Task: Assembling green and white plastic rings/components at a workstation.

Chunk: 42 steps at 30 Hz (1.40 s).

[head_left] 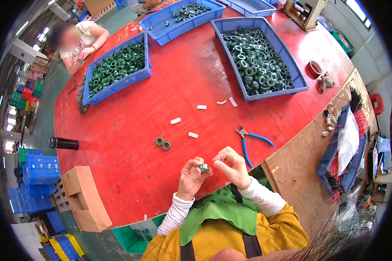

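Note:
My left hand [190, 179] pinches a dark green ring [203, 167] over the near edge of the red table [130, 174]. Just to its right, my right hand [234, 168] is closed in a pinch, apart from the ring; whatever its fingertips hold is too small to make out. A pair of side cutters [252, 138] with blue handles lies beyond the right hand, jaws spread. Two green rings [163, 143] rest side by side on the table, ahead and to the left. Several short white pieces, one of them a white strip [193, 135], are scattered ahead of my hands.
Blue trays of green rings stand at the far left [150, 64], back [163, 40] and far right [298, 87]. A tape roll [314, 68] sits at the right. A black bottle [64, 143] and cardboard box [88, 198] are left. Another person [89, 41] works at the far left.

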Each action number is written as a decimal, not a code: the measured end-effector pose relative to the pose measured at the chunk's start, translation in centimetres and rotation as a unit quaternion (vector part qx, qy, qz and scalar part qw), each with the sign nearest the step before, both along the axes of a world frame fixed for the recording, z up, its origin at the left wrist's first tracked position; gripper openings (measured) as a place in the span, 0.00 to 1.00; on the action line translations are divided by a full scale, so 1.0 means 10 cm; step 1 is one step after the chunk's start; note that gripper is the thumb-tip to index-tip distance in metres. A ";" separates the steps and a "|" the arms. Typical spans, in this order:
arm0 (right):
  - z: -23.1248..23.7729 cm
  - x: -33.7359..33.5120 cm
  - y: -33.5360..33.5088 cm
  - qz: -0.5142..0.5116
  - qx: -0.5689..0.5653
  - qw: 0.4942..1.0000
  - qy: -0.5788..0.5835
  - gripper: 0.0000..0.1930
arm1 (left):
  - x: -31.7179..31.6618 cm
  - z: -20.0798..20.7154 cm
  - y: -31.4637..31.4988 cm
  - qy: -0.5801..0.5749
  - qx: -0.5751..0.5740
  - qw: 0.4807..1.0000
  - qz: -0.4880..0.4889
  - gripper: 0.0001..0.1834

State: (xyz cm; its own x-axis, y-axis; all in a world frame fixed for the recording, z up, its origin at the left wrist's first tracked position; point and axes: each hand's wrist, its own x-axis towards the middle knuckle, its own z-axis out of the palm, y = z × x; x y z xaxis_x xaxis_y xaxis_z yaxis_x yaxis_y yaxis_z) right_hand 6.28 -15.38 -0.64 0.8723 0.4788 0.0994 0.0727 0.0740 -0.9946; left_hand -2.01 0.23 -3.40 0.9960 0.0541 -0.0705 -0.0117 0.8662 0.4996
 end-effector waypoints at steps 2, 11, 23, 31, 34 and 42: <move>0.12 -0.09 0.04 -0.012 -0.032 0.997 -0.069 0.07 | 0.00 -0.02 -0.01 0.013 0.025 1.000 0.014 0.08; -0.04 -0.15 0.03 0.146 0.045 0.975 0.161 0.09 | -0.02 0.05 0.04 0.025 0.093 0.995 -0.016 0.09; -0.11 -0.24 0.19 0.030 0.204 0.882 0.424 0.09 | 0.14 0.38 -0.11 -0.059 0.685 0.710 0.151 0.18; -0.10 -0.24 0.26 -0.008 0.010 0.996 -0.087 0.08 | 0.12 0.14 -0.13 0.018 0.629 0.755 0.184 0.12; -0.02 -0.13 0.22 0.012 -0.041 0.976 -0.213 0.10 | 0.06 0.07 -0.08 0.098 0.483 0.866 0.083 0.25; 0.02 0.24 0.15 0.037 -0.096 0.918 -0.384 0.10 | 0.11 -0.10 0.03 0.136 0.267 0.954 -0.007 0.31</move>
